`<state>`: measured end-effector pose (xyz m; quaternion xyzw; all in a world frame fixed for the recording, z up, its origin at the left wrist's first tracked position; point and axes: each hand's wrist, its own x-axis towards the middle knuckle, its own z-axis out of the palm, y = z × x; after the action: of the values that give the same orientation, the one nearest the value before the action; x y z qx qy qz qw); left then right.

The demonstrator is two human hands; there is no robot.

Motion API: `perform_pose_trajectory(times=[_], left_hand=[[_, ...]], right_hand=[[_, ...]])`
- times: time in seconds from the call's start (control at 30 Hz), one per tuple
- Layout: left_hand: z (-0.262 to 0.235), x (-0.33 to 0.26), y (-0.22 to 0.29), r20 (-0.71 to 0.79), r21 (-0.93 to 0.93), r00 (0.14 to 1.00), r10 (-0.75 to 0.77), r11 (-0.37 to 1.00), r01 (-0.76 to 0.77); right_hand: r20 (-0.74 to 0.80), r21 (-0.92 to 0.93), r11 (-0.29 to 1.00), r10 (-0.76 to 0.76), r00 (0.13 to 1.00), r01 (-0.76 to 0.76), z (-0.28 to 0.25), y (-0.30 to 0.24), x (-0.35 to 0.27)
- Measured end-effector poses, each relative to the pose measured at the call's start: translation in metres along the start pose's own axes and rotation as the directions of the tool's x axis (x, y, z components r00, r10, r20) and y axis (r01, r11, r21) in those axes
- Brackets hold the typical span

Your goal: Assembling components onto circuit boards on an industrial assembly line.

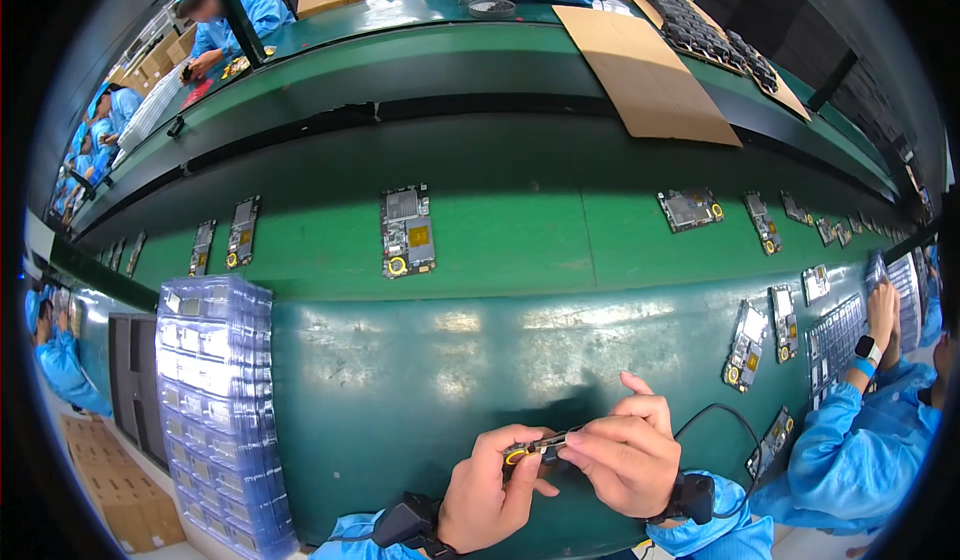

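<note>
**Circuit board [550, 444] pinched between both hands, to the right of the tray stack [222, 400]**

The green belt [510, 230] is the largest thing, running across beyond the tray stack. The dark green table [400, 360] spreads to the right of the stack, its surface streaked with bright reflections. Well off to the stack's right is a person in blue [850, 450], with both arms reaching forward. The stack itself is clear, shiny plastic with rows of pockets. A flat cardboard sheet [650, 80] slants beyond the belt, farther away than the stack and to its right.

The left hand [485, 495], the one nearer the stack, has thumb and forefinger closed on the board's yellow-ringed end. The right hand [630, 460], farther from the stack, grips the opposite end with thumb and fingertips, one finger raised clear of it. Other boards [408, 230] lie spaced along the belt, and several more lie on the table, far to the right of the stack. A thin black cable [712, 406] loops beside the right hand, on the side away from the stack.

The held circuit board sits between the hands, nearly edge-on and tilted, its stack-side end lower. Fingers hide part of it.
</note>
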<state>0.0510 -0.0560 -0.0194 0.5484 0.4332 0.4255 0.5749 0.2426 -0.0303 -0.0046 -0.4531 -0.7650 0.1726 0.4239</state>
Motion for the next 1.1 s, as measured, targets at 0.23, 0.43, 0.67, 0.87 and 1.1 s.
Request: perform_pose_trajectory(times=[0.23,0.43,0.67,0.87,1.1], left_hand=[[0.000,0.001,0.004,-0.005,-0.087,0.997,-0.079,0.993,0.078],[0.005,0.004,0.003,-0.107,-0.139,0.992,-0.065,0.989,0.050],[0.007,0.003,0.000,-0.164,-0.093,0.981,-0.100,0.992,0.085],[0.006,0.003,0.003,-0.164,-0.129,0.980,-0.116,0.987,0.095],[0.006,-0.001,0.003,-0.181,-0.159,0.971,-0.156,0.979,0.128]], right_hand=[[-0.042,0.138,0.986,0.101,0.994,-0.094,0.002,0.002,0.000],[-0.027,0.250,0.948,0.209,0.977,-0.196,0.005,0.000,-0.001],[-0.010,0.263,0.945,0.207,0.978,-0.197,0.005,-0.003,0.000],[-0.008,0.275,0.941,0.209,0.978,-0.199,0.008,0.001,-0.001],[-0.036,0.292,0.943,0.176,0.984,-0.158,0.013,0.004,-0.003]])
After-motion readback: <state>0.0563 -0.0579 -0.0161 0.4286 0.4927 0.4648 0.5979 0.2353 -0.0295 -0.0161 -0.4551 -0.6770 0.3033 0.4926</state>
